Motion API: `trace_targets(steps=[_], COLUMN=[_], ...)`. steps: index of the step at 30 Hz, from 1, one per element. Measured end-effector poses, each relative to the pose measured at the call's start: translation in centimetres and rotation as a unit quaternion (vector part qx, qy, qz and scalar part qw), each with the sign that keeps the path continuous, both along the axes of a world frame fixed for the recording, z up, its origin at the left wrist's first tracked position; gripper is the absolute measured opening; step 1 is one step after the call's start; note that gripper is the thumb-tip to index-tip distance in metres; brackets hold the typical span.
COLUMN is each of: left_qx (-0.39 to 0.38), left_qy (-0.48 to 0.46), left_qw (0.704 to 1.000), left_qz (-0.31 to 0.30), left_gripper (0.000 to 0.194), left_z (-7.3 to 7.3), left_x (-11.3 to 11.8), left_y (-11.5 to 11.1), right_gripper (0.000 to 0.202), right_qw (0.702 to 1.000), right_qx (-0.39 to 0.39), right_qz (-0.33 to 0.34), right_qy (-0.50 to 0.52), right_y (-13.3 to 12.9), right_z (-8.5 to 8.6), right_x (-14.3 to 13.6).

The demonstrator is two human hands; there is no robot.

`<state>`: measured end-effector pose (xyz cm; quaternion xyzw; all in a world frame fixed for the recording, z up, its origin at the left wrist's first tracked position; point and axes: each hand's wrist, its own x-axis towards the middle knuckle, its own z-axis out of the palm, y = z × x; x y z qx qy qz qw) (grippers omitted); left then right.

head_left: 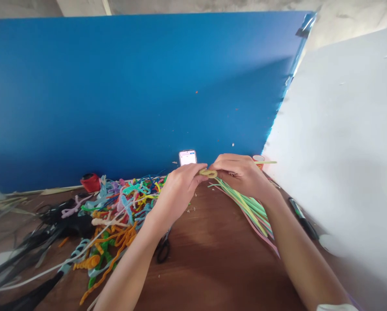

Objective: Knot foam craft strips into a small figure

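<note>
Head camera view, looking down at a brown tabletop (196, 276) where a person's two bare hands meet near the centre. Between the fingertips is a small yellow loop (208, 173) of fuzzy, bendable stem, raised toward the far edge of the table. The left hand (179, 183) pinches the loop's left end between thumb and fingers. The right hand (240, 170), fingers curled, closes in at the loop's right end; its fingertips are partly hidden, so how firmly it grips cannot be told. A pale yellow-green stem end (267, 162) sticks out past the right hand's knuckles; whether it joins the loop is hidden.

Below the right hand and partly behind its forearm, a bundle of pastel stems (245, 205) in green, yellow and pink fans toward the viewer. Just beyond the left hand, a phone (188, 157) with a lit screen stands near a blue panel (131, 90). To the left spreads a tangled heap of colourful stems (115, 233), with a red spool (90, 183) at its far side. Black-handled scissors (163, 249) lie beside the left forearm. At right, a black marker (304, 220) lies by a white panel (349, 129), and a red cup (258, 158) shows behind the right hand.
</note>
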<state>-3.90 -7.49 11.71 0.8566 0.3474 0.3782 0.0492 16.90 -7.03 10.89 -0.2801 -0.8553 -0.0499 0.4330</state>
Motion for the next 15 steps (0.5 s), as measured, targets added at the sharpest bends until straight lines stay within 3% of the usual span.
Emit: trace_targets(steps=[7,15], left_qx=[-0.066,-0.182], left_qy=[0.012,0.001], left_qw=[0.998,0.982], left_qz=[0.007,-0.049], left_gripper=[0.022,0.018], left_z=[0.28,0.85], left_x=[-0.04,-0.33], left_y=[0.28,0.18], right_gripper=[0.026,0.027], right_qw=[0.999,0.999], right_qx=[0.030,0.016], right_qz=[-0.003,0.014], right_qy=[-0.027,-0.044], right_y=[-0.11,-0.42], right_z=[0.11,0.38], right_x=[-0.18,-0.57])
